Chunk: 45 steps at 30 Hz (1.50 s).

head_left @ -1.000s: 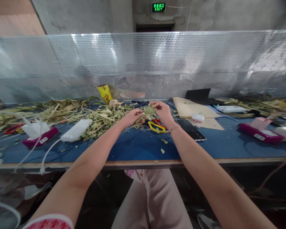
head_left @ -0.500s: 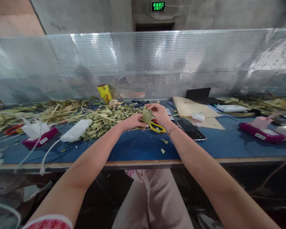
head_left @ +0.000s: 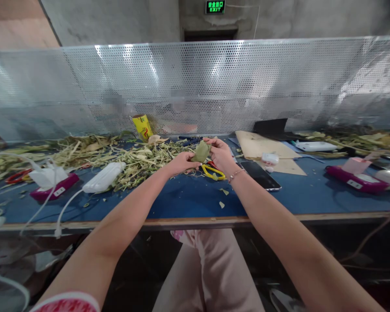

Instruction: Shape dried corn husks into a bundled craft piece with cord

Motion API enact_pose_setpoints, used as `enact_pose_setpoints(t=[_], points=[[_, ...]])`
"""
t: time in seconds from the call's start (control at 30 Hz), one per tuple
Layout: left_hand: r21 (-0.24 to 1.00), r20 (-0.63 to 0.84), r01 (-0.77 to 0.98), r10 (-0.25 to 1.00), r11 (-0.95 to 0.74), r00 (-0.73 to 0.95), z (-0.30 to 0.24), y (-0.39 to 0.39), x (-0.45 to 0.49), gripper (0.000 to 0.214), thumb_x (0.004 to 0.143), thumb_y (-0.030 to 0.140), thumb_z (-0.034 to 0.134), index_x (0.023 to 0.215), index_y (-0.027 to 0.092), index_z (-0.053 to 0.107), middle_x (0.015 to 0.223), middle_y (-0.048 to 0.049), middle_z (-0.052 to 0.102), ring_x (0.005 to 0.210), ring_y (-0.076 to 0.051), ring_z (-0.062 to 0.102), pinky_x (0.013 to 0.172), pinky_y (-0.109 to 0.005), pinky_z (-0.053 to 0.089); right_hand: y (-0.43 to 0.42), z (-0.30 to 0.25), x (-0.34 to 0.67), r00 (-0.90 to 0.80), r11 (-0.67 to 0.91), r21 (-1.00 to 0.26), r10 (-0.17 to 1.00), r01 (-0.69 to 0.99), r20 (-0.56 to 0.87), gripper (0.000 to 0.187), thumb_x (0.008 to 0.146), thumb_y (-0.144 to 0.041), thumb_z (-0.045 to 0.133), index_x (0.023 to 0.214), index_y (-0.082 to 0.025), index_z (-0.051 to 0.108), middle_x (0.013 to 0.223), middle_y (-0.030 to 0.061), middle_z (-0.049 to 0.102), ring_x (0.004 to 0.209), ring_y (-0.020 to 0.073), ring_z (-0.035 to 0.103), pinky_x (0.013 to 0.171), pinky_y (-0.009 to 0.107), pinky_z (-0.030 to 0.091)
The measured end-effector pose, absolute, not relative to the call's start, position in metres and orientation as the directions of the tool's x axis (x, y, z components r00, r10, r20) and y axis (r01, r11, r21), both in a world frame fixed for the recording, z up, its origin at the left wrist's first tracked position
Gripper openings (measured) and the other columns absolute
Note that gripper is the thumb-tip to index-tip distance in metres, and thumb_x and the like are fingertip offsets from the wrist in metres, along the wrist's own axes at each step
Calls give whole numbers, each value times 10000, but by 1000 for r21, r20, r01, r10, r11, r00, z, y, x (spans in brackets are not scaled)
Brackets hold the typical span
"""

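Between my two hands, a little above the blue table, is a dull green dried leaf (head_left: 202, 152) that looks folded or curled. My left hand (head_left: 183, 163) pinches its lower left side between thumb and fingers. At its upper right, the fingertips of my right hand (head_left: 220, 152) grip the edge. Yellow-handled scissors (head_left: 213, 172) lie on the table just below the leaf, partly hidden by my right hand. A pile of dried stems and leaf scraps (head_left: 143, 162) spreads behind and left of my left hand.
A black phone (head_left: 260, 175) lies right of my right wrist, near brown cardboard (head_left: 266, 147). White power bank (head_left: 104, 177) and purple power strip (head_left: 54, 187) sit left, another purple strip (head_left: 357, 178) right. A yellow tube (head_left: 143, 128) stands before the perforated metal screen (head_left: 195, 82).
The leaf has turned and tilted in my hands, its top leaning to the right. My fingers have shifted slightly on it, and both hands still hold it.
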<state>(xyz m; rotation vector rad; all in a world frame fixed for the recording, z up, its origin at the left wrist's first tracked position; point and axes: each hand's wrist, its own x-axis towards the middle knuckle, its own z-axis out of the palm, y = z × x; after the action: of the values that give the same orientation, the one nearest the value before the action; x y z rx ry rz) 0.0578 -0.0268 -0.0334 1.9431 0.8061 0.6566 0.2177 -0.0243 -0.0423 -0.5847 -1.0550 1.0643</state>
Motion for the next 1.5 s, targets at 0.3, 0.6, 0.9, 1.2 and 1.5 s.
enact_pose_setpoints(t=[0.3, 0.6, 0.9, 1.2, 1.5], points=[[895, 173, 248, 800, -371, 574, -36, -24, 58, 199, 702, 252, 633, 765, 145, 477, 604, 31, 549, 368, -26, 412, 372, -178, 313, -20, -47, 222, 63, 526, -824, 848, -212, 525, 120, 628, -237, 590, 707, -213, 502, 1092, 27, 570, 936, 129, 553, 797, 267, 454], [889, 188, 221, 760, -401, 622, -39, -24, 58, 247, 734, 311, 610, 823, 154, 441, 625, 36, 554, 361, -24, 402, 377, -181, 321, -5, -58, 226, 121, 642, -767, 762, -12, 636, 282, 703, -317, 575, 971, -231, 578, 1169, 44, 588, 1104, 173, 522, 925, 336, 429], [841, 187, 293, 752, -455, 632, -38, -22, 59, 285, 687, 308, 642, 833, 151, 454, 644, 28, 546, 561, -81, 530, 532, -205, 425, -9, -56, 220, 42, 382, -872, 920, -306, 389, 320, 577, -396, 698, 806, -190, 611, 868, 30, 671, 808, 151, 616, 766, 315, 504], [745, 239, 385, 757, -545, 609, -43, -22, 61, 327, 677, 242, 636, 937, 131, 472, 751, -6, 588, 663, -118, 576, 624, -248, 463, -16, -53, 218, 51, 341, -917, 940, -204, 338, 278, 570, -412, 690, 714, -188, 607, 715, 4, 637, 683, 132, 585, 655, 287, 490], [819, 138, 421, 845, -391, 516, -52, -14, 64, 403, 671, 83, 547, 1061, 131, 459, 825, -69, 641, 676, -155, 632, 629, -298, 529, -14, -58, 213, -13, 374, -926, 927, -49, 375, 263, 637, -452, 613, 685, -194, 591, 708, 6, 602, 712, 152, 574, 701, 326, 485]])
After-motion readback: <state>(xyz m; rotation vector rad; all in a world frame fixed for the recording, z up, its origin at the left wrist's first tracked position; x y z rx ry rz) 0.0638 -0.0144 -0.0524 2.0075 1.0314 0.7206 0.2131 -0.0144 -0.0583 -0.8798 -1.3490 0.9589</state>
